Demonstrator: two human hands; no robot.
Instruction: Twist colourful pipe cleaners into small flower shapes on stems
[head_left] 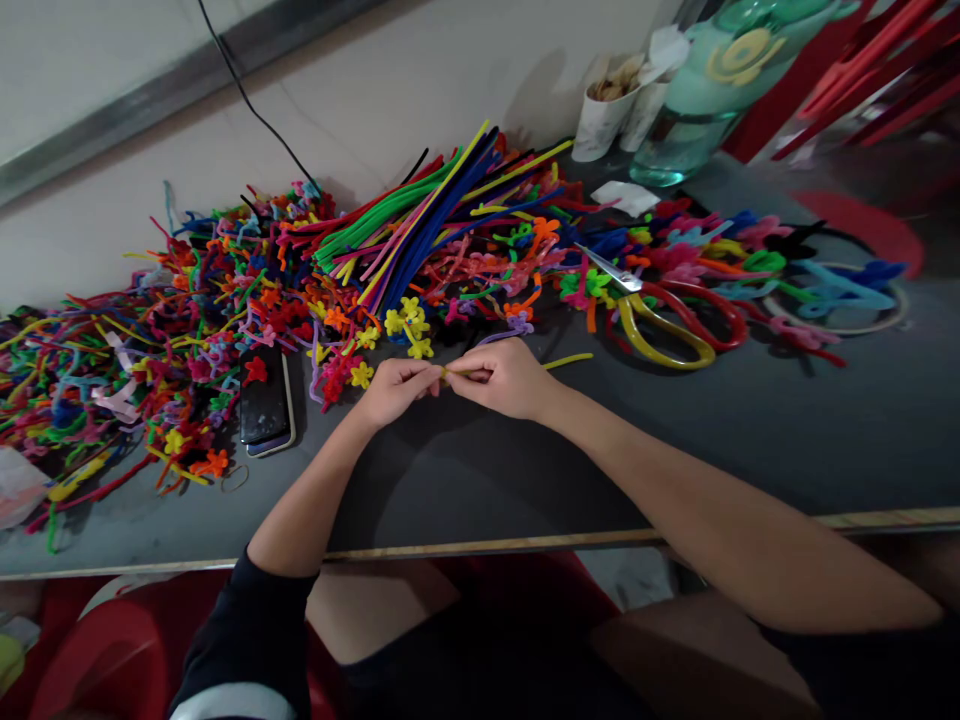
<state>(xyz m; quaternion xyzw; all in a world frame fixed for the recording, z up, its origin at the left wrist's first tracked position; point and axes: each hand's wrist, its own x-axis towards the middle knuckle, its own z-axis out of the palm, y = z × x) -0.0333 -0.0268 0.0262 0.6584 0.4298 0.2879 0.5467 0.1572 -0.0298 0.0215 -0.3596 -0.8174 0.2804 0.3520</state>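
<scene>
While both hands met above the near part of the dark table (480, 480), the head view showed a thin yellow stem (570, 360) between their fingertips, its free end sticking out past the far side of the right hand. The left hand (397, 392) had its thumb and forefinger pinched narrow on the stem; the right hand (506, 378) held it too, thumb closed against curled fingers. The exact bend of the stem at the fingertips was probably too small and blurred to judge. Just beyond the hands lay a cluster of yellow flowers (409, 322), with a purple flower (519, 322) near the knuckles of the right hand. Behind these, a bundle (420, 225) of straight stems in green, blue, yellow, red and purple rested slantwise on a heap (217, 290) of small bent pieces that spread far to the left. A phone (264, 405) lay at the edge of the heap, a red flower (256, 370) on top of it, and a thin ring (234, 478) lay near its lower end. To the right were scissors (667, 335) with yellow and red handles, their blades pointing up and to the left. Farther back, a cup (600, 125) and a green bottle (686, 125) stood near the wall (450, 90), a white tissue (626, 197) lying in front of them.
</scene>
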